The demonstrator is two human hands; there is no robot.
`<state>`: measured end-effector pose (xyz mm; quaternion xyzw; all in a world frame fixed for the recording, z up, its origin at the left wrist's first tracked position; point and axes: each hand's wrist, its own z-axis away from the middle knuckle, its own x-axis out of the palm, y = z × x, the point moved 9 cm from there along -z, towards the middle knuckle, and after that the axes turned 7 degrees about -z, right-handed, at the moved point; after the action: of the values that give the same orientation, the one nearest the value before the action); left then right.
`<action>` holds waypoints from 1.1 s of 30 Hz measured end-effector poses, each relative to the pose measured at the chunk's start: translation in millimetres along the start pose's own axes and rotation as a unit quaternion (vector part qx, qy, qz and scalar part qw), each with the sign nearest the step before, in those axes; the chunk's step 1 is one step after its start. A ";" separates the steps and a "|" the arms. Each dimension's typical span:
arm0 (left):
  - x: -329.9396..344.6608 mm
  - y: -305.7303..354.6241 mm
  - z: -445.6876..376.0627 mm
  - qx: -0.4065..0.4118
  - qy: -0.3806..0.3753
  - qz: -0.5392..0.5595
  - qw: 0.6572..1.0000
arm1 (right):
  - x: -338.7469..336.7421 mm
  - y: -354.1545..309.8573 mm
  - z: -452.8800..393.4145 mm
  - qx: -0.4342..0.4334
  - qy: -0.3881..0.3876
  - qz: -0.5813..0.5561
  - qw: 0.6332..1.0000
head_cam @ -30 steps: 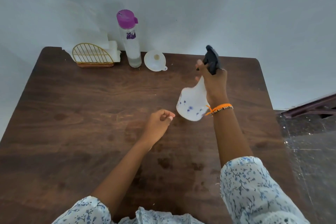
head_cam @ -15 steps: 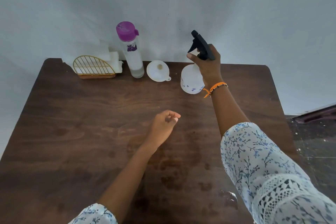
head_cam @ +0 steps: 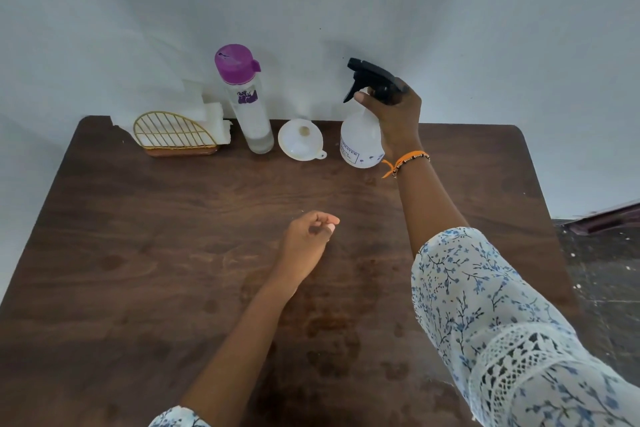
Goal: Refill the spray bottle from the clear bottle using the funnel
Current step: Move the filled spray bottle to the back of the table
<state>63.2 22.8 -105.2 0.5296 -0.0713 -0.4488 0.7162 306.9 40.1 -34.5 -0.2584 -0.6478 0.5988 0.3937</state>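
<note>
A white spray bottle (head_cam: pixel 360 142) with a black trigger head stands upright at the far edge of the table. My right hand (head_cam: pixel 394 111) grips its neck just under the trigger. To its left lies a white funnel (head_cam: pixel 300 139), wide mouth up, touching nothing. Further left stands the tall clear bottle (head_cam: pixel 250 111) with a purple cap, closed. My left hand (head_cam: pixel 310 239) hovers over the middle of the table, fingers loosely curled, holding nothing.
A gold wire holder (head_cam: pixel 173 133) with white napkins sits at the back left, against the wall. The dark wooden table (head_cam: pixel 138 253) has rounded far corners; its right edge borders a dark floor.
My right hand carried the tilted spray bottle from mid-table to the back edge and stood it upright beside the funnel. The left hand stayed roughly where it was.
</note>
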 end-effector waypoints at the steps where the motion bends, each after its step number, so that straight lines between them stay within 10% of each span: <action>1: -0.2 0.0 -0.8 0.001 0.002 0.000 1.000 | 1.1 0.4 1.4 0.001 -0.002 0.005 1.000; 19: -37.2 -11.7 32.0 -0.006 0.035 0.067 0.997 | -30.1 41.9 94.7 0.097 0.140 0.024 0.985; 33: -155.9 -53.2 78.6 -0.017 0.149 0.136 0.979 | 131.9 66.8 207.1 0.124 -0.129 0.098 0.979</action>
<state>-103.9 78.4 -57.1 0.5635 -0.0278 -0.2643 0.7822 54.6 37.8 -67.8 -0.1904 -0.5857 0.7382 0.2753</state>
